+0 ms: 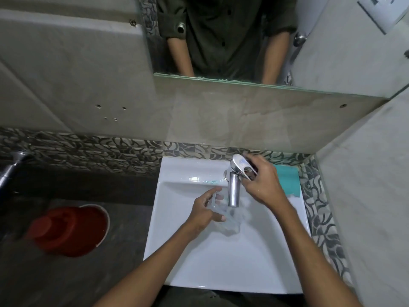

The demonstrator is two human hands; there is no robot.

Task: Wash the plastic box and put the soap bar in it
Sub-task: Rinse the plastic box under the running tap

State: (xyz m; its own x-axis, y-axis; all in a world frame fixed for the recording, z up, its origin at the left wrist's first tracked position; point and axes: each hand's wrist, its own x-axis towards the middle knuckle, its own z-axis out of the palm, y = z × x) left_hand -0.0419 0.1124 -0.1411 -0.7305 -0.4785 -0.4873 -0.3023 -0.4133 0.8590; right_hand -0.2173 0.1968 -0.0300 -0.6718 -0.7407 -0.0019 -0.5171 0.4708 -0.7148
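White sink (276, 258) fills the near right of a tiled bathroom. Over its basin, the left hand (203, 214) grasps the clear plastic box (230, 222) under the tap (234, 191). The right hand (263, 182) curls around the tap lever (241, 166). A teal soap bar (287, 180) lies on the far right rim; a red bucket (73, 231) stands left.

Head view, steeply down over sink (177, 251)

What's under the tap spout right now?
The clear plastic box, gripped by the left hand over the white sink. The right hand is on the tap lever. The drain isn't visible; the box covers that area.
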